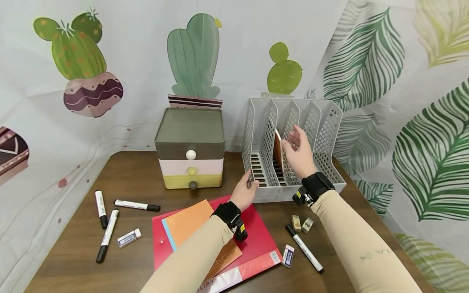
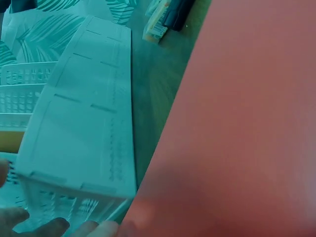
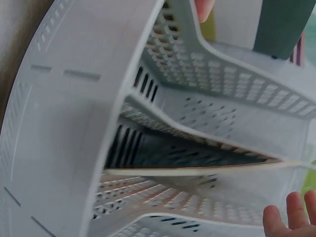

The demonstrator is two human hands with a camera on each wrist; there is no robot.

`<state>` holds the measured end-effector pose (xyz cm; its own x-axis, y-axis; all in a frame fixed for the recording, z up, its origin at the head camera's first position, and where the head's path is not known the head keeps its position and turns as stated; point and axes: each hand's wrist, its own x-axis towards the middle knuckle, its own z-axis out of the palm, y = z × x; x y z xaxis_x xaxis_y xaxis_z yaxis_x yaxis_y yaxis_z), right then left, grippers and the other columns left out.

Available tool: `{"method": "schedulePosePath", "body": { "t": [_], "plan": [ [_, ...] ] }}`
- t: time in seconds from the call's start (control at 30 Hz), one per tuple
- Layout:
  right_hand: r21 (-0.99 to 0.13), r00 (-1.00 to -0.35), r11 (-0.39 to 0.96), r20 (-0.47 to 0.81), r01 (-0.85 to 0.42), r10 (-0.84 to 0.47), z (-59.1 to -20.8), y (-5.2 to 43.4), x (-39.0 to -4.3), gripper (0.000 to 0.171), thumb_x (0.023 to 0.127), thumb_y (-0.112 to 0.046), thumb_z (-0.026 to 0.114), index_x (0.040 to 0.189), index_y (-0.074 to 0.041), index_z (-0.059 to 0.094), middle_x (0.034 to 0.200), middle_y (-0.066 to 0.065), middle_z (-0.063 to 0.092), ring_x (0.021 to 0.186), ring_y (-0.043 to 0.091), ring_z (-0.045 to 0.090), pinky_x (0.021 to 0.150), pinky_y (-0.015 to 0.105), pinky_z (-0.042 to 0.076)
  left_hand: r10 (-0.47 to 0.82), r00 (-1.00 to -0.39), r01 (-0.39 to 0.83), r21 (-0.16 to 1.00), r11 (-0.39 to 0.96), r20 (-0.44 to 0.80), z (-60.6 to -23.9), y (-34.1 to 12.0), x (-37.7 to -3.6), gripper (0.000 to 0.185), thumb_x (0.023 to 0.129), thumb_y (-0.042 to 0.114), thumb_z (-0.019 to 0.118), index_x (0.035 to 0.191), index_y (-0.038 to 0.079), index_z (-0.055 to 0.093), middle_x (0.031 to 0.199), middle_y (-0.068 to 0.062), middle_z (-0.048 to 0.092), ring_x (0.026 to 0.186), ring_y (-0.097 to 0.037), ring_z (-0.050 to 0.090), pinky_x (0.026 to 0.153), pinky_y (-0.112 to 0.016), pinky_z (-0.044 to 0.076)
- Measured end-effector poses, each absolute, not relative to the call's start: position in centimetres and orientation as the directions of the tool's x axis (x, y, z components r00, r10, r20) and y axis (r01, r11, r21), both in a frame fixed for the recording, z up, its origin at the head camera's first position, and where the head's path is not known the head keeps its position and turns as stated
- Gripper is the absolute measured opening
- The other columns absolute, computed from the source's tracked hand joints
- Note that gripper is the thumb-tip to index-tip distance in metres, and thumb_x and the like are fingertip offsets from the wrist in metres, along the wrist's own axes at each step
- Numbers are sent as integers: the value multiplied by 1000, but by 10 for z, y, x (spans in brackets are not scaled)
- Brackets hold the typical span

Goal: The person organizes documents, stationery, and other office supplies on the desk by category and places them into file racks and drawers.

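A pale grey file rack (image 1: 261,194) with several upright slots stands at the back right of the table. My left hand (image 1: 243,194) holds its front left corner, thumb on the slot side and fingers along the outer wall. An orange-brown notebook (image 1: 277,149) stands in the second slot from the left, leaning with its pale edge outward. In the right wrist view that edge (image 3: 197,171) runs between two perforated dividers. My right hand (image 1: 299,154) is over the rack just right of the notebook, its fingers (image 3: 296,212) spread and loosely bent, with nothing held.
A red folder (image 1: 256,228) lies before the rack, with an orange notebook (image 1: 194,217) on top. Markers (image 1: 108,232) and an eraser (image 1: 129,238) lie at left; another marker (image 1: 305,248), an eraser (image 1: 288,256) and small blocks (image 1: 296,223) at right. A drawer box (image 1: 190,150) stands behind.
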<state>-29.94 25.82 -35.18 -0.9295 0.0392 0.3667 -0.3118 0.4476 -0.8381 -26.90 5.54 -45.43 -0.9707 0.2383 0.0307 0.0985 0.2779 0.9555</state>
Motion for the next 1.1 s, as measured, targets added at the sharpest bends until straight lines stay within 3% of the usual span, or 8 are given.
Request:
{"method": "schedulePosePath", "body": {
  "t": [0.2,0.4,0.6,0.83,0.97,1.1],
  "plan": [
    [-814,-893,397,450,-424,-31,-345,241,-280,66,112,-14,53,168,-4,19,159,27,40,146,41,40,125,46,30,239,-970,142,904,404,46,-439,15,-253,73,109,43,58,168,9,29,169,-16,37,155,-36,36,126,-52,30],
    [-776,-858,381,503,-503,-108,-348,214,-255,64,109,-14,60,164,-1,29,150,25,49,140,39,48,123,47,33,248,-968,162,837,523,32,-433,-44,-229,101,95,66,69,171,18,21,174,-10,28,159,-32,30,126,-57,29],
    [-769,-855,375,481,-517,-193,-363,190,-235,66,105,-16,64,162,-2,34,146,24,54,139,40,51,122,50,35,239,-971,160,747,645,1,-431,-91,-212,116,88,75,70,172,16,16,175,-13,22,159,-36,27,123,-63,32],
    [-852,-942,412,246,-323,-229,-393,171,-218,66,108,-28,62,164,-7,33,147,21,54,139,39,52,119,55,39,268,-962,165,653,739,-60,-432,-121,-195,125,85,78,72,172,11,12,172,-26,22,149,-52,40,112,-69,42],
    [-888,-974,429,77,-164,-212,-408,159,-211,68,107,-38,61,162,-7,36,145,19,57,132,36,57,112,55,46,251,-964,155,573,805,-91,-436,-136,-184,130,80,76,79,170,5,17,164,-35,31,137,-59,48,104,-69,49],
    [-927,-978,376,-79,1,-192,-419,148,-207,69,106,-43,63,159,-5,41,142,20,59,124,38,62,103,54,54,226,-968,140,514,847,-109,-438,-151,-181,129,76,69,86,164,-2,26,151,-39,42,129,-57,51,98,-67,52]
  ]
}}
